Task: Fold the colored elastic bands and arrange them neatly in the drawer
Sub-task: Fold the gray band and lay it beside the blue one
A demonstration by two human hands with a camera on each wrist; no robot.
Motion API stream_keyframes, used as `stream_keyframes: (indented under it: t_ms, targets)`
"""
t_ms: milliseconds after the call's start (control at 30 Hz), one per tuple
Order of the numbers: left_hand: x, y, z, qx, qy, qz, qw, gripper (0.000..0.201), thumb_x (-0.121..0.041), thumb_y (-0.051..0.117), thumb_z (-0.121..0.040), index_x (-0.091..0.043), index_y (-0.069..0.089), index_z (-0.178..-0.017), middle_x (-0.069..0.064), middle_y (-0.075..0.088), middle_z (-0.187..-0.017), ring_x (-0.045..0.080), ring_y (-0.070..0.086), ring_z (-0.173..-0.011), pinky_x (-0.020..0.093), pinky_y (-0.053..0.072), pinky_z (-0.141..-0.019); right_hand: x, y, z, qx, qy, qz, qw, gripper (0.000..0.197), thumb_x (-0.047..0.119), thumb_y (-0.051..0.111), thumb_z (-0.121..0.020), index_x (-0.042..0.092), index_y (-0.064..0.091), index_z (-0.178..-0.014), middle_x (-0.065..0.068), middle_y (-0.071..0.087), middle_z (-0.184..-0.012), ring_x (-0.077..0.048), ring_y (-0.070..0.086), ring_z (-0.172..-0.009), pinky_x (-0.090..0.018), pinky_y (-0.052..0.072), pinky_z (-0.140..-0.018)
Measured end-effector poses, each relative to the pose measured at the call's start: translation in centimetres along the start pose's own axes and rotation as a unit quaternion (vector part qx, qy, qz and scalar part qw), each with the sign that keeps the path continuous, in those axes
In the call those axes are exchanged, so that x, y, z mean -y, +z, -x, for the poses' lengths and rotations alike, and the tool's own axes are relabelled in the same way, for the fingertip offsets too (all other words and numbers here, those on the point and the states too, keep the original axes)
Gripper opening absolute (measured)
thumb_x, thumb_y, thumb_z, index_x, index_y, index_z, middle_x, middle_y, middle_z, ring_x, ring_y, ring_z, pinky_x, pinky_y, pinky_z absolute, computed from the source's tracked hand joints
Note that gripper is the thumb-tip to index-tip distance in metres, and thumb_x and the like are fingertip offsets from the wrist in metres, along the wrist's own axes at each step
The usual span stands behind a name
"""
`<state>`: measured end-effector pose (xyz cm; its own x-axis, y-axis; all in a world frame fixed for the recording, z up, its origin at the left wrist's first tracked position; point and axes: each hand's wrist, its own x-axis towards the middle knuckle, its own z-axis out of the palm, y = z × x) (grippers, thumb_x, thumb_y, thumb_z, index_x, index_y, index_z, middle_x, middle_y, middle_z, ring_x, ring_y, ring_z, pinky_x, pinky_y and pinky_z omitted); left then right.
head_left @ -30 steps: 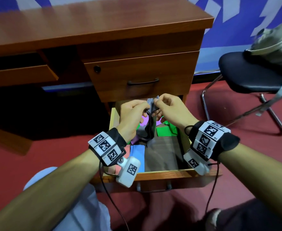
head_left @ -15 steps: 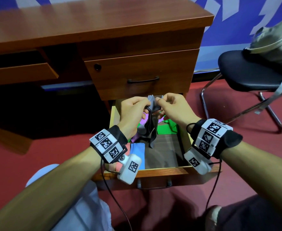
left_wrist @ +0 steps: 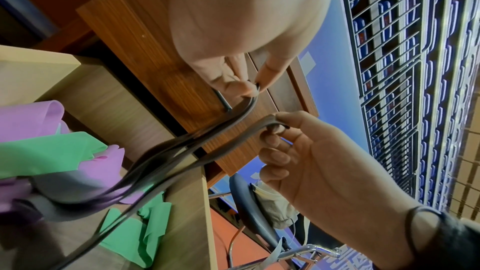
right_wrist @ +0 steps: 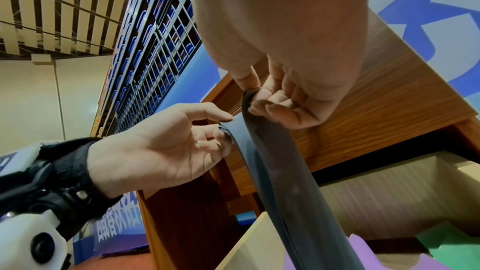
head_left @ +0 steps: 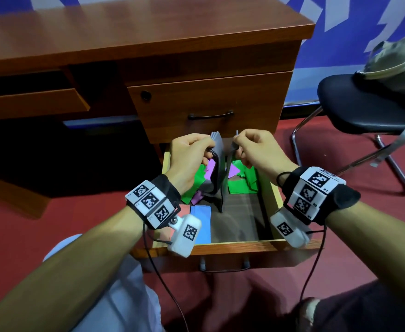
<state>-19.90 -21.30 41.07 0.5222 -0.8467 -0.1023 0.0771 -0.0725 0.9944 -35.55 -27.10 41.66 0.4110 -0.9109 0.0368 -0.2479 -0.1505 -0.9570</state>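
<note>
Above the open drawer (head_left: 272, 195), at 12 o'clock from its front rail, both hands hold the grey band (head_left: 217, 149). The left hand (head_left: 189, 152) pinches one gathered end between thumb and fingers; the right hand (head_left: 256, 147) pinches the other end the same way. Half a second earlier the two pinch points were touching; they now stand slightly apart, with the band hanging in a loop into the drawer. This separation suggests the ends are being evened out before the next fold, so the grey band is not yet folded or stowed.

Inside the drawer, green bands (head_left: 241, 185) and purple bands (head_left: 209, 167) lie loose toward 12 o'clock. A blue band (head_left: 202, 224) and a red band (head_left: 184, 210) lie flat at 7 o'clock, apparently already folded.
</note>
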Motion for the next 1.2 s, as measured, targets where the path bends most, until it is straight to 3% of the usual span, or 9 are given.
stream_keyframes:
  t_ms: [100, 267, 500, 600, 767, 933, 1033, 1133, 1200]
  targets:
    - [0.1, 0.1, 0.0, 0.003, -0.002, 0.003, 1.000, 0.008, 0.003, 0.067, -0.086, 0.000, 0.074, -0.083, 0.009, 0.061, -0.062, 0.013, 0.053, -0.052, 0.020, 0.040, -0.043, 0.0, 0.1, 0.1, 0.012, -0.021, 0.025, 0.999, 0.033, 0.022, 0.053, -0.099, 0.016, 0.056, -0.066, -0.002, 0.057, -0.059, -0.011, 0.047, -0.047, -0.025, 0.038, -0.048]
    - [0.2, 0.5, 0.5, 0.029, -0.020, 0.014, 0.999, 0.008, 0.005, 0.066, -0.085, 0.005, 0.074, -0.088, 0.018, 0.063, -0.072, 0.016, 0.053, -0.054, 0.022, 0.039, -0.043, -0.4, 0.8, 0.3, 0.069, -0.041, 0.029, 0.996, 0.030, 0.023, 0.053, -0.104, 0.009, 0.056, -0.077, -0.002, 0.057, -0.064, -0.007, 0.049, -0.046, -0.016, 0.038, -0.046]
    - [0.3, 0.3, 0.5, 0.037, -0.027, 0.003, 0.999, 0.009, 0.002, 0.069, -0.084, 0.006, 0.073, -0.091, 0.020, 0.064, -0.074, 0.018, 0.054, -0.057, 0.025, 0.042, -0.047, -0.9, 0.8, 0.0, 0.089, -0.040, 0.051, 0.994, 0.031, 0.027, 0.049, -0.104, 0.012, 0.057, -0.079, -0.001, 0.061, -0.069, -0.014, 0.054, -0.053, -0.026, 0.041, -0.048]
    - [0.2, 0.3, 0.8, 0.040, -0.029, 0.004, 0.999, 0.011, 0.004, 0.069, -0.085, 0.009, 0.072, -0.094, 0.020, 0.064, -0.075, 0.017, 0.056, -0.056, 0.024, 0.043, -0.047, -1.0, 0.8, 0.0, 0.090, -0.041, 0.056, 0.994, 0.027, 0.025, 0.049, -0.105, 0.011, 0.056, -0.083, -0.001, 0.062, -0.071, -0.013, 0.054, -0.053, -0.021, 0.041, -0.047]
    - [0.1, 0.3, 1.0, 0.051, -0.042, 0.012, 0.998, 0.013, 0.004, 0.068, -0.087, 0.011, 0.071, -0.098, 0.021, 0.064, -0.077, 0.015, 0.056, -0.054, 0.022, 0.044, -0.046, -1.3, 0.9, 0.1, 0.087, -0.040, 0.055, 0.994, 0.027, 0.028, 0.049, -0.105, 0.011, 0.055, -0.084, -0.003, 0.063, -0.072, -0.015, 0.055, -0.052, -0.023, 0.042, -0.047]
    - [-0.1, 0.2, 1.1, 0.094, -0.054, 0.045, 0.993, 0.009, 0.002, 0.064, -0.094, 0.001, 0.073, -0.095, 0.013, 0.069, -0.074, 0.013, 0.061, -0.061, 0.019, 0.050, -0.052, -1.4, 0.7, 0.0, 0.074, -0.060, 0.050, 0.994, 0.031, 0.032, 0.051, -0.104, 0.009, 0.053, -0.084, -0.007, 0.061, -0.070, -0.018, 0.055, -0.054, -0.029, 0.042, -0.048]
    - [0.0, 0.3, 1.1, 0.109, -0.052, 0.063, 0.991, 0.015, 0.002, 0.057, -0.099, -0.002, 0.071, -0.098, 0.006, 0.071, -0.071, 0.012, 0.065, -0.064, 0.019, 0.053, -0.056, -1.3, 0.6, -0.2, 0.058, -0.055, 0.046, 0.996, 0.037, 0.033, 0.049, -0.105, 0.000, 0.051, -0.088, -0.012, 0.057, -0.071, -0.022, 0.055, -0.057, -0.030, 0.042, -0.049]
    - [0.0, 0.2, 1.1, 0.125, -0.055, 0.063, 0.989, 0.018, 0.003, 0.052, -0.102, -0.001, 0.069, -0.104, 0.006, 0.075, -0.080, 0.011, 0.066, -0.064, 0.020, 0.053, -0.056, -0.9, 0.5, -0.1, 0.059, -0.021, 0.031, 0.998, 0.057, 0.053, 0.047, -0.101, -0.002, 0.054, -0.094, -0.007, 0.060, -0.067, -0.021, 0.057, -0.059, -0.034, 0.048, -0.055]
    - [0.0, 0.1, 1.0, 0.145, -0.054, 0.048, 0.987, 0.019, 0.000, 0.052, -0.103, -0.003, 0.071, -0.106, 0.008, 0.075, -0.088, 0.010, 0.066, -0.065, 0.020, 0.052, -0.058, -0.7, 0.4, 0.0, 0.052, -0.006, 0.030, 0.998, 0.060, 0.060, 0.052, -0.096, 0.000, 0.053, -0.090, -0.005, 0.059, -0.066, -0.018, 0.057, -0.058, -0.033, 0.048, -0.055]
